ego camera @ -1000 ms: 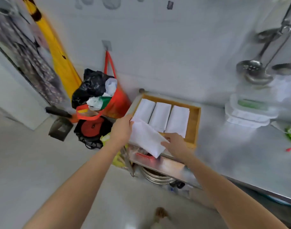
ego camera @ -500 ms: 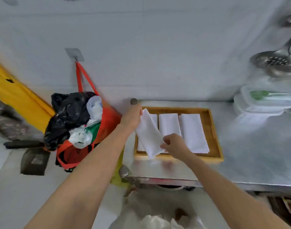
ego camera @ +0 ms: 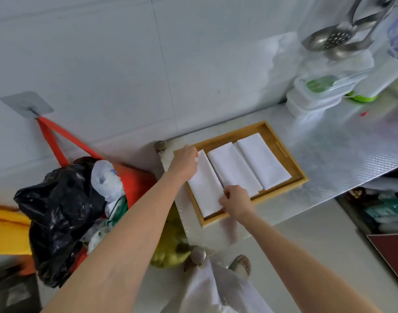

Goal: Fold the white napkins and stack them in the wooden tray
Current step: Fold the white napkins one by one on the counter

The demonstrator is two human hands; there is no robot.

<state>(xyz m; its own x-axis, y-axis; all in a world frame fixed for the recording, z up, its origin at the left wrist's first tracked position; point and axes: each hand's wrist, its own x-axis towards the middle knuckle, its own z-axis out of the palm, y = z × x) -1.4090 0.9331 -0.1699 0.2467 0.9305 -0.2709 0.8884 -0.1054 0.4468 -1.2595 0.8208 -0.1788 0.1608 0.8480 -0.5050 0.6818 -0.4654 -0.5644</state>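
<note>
A wooden tray [ego camera: 286, 154] rests on the metal counter [ego camera: 342, 150] near its left end. Three folded white napkins lie side by side in it. My left hand [ego camera: 185, 161] grips the far end of the leftmost napkin [ego camera: 204, 188], which lies flat in the tray's left slot. My right hand [ego camera: 235, 201] pinches that napkin's near right corner. The middle napkin [ego camera: 234, 168] and the right napkin [ego camera: 261, 161] lie untouched. More white cloth [ego camera: 216, 288] hangs at the bottom of the view, below the counter.
An orange bag [ego camera: 134, 181] stuffed with black and white plastic bags hangs from a wall hook at the left. Stacked clear food boxes [ego camera: 315, 96] stand behind the tray on the right, with metal ladles [ego camera: 333, 39] hanging above. Shelves with items sit under the counter.
Both hands carried the folded napkin from the counter's front edge over the tray and lowered it flat into the left slot. The view has tilted and shifted right.
</note>
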